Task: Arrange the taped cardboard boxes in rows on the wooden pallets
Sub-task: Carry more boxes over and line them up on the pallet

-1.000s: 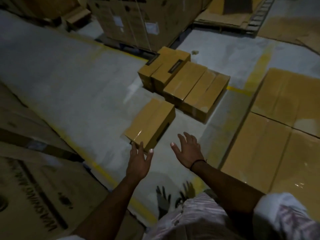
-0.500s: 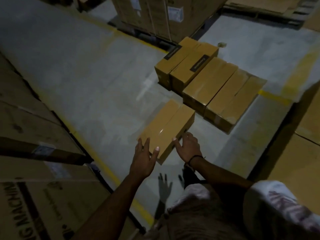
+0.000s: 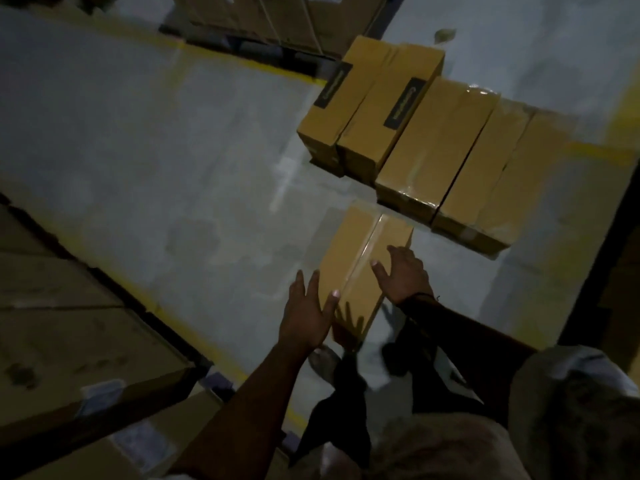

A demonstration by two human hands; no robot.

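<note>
A single long taped cardboard box lies on the grey floor just in front of me. My left hand is at its near left corner with straight, spread fingers and the thumb on the box top. My right hand lies flat on the box's right side, fingers straight. Beyond it a row of several similar taped boxes stands side by side on the floor; two at the left carry dark labels. No wooden pallet under them is visible.
Large cartons line the left edge behind a yellow floor line. More big cartons on a dark pallet stand at the top. A dark edge and a yellow stripe run down the right. My legs fill the bottom right.
I have stepped closer to the single box. My right hand went from hovering in the air onto the box top, and my left hand stayed at its near corner.
</note>
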